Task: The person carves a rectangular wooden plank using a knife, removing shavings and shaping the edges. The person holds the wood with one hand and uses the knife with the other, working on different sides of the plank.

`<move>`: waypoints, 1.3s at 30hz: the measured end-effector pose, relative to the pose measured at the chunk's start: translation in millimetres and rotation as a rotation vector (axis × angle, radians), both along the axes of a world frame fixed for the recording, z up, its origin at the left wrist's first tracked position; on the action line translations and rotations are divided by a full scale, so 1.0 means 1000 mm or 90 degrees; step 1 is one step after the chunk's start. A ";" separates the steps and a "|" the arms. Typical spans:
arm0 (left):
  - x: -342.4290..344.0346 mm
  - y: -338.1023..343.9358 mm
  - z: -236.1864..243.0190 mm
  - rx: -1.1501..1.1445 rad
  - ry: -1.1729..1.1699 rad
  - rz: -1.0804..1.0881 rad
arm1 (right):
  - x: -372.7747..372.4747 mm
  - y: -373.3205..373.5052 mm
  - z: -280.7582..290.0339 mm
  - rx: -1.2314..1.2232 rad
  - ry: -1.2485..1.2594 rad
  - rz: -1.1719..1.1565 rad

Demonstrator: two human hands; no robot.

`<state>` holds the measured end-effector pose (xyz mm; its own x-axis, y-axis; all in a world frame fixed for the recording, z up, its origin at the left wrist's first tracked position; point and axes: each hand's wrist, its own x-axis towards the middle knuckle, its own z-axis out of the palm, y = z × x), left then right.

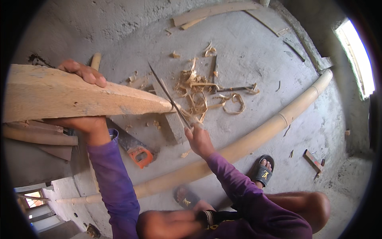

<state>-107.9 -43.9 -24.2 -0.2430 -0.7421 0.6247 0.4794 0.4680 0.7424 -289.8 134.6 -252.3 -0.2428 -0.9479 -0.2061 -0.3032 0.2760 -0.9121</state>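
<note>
A long wooden beam (71, 97) reaches in from the left and tapers to a narrow tip. My left hand (85, 74) wraps round it, fingers over the far edge, the wrist coming from underneath; the palm is hidden. In my right hand (199, 139) is the handle of a long, thin-bladed knife (169, 96), mostly covered by my fingers. The blade slants up and left across the beam's tip, at or very near the wood. Under the tip stands a grey block (169, 129). Curled wood shavings (197, 101) lie just beyond it.
A long bamboo pole (238, 147) curves across the floor beside my sandalled feet. An orange-handled handsaw (140, 156) lies below the beam. Dark metal tools (234, 88) lie among the shavings, and a hammer-like tool (314, 162) at the right. Bamboo strips (215, 12) lie along the far wall.
</note>
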 end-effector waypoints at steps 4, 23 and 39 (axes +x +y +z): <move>-0.002 0.007 0.014 -0.015 -0.070 0.016 | -0.003 -0.004 -0.013 -0.004 0.100 0.052; 0.021 -0.019 0.002 0.018 -0.017 0.111 | 0.005 -0.033 0.007 -0.111 -0.020 0.014; 0.015 -0.024 0.004 -0.025 -0.030 0.025 | -0.002 -0.041 -0.012 -0.078 -0.002 0.024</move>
<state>-92.8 -67.4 -20.5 -0.2441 -0.7264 0.6424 0.4248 0.5154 0.7442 -292.0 93.6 -264.4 -0.2062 -0.9744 -0.0897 -0.3078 0.1516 -0.9393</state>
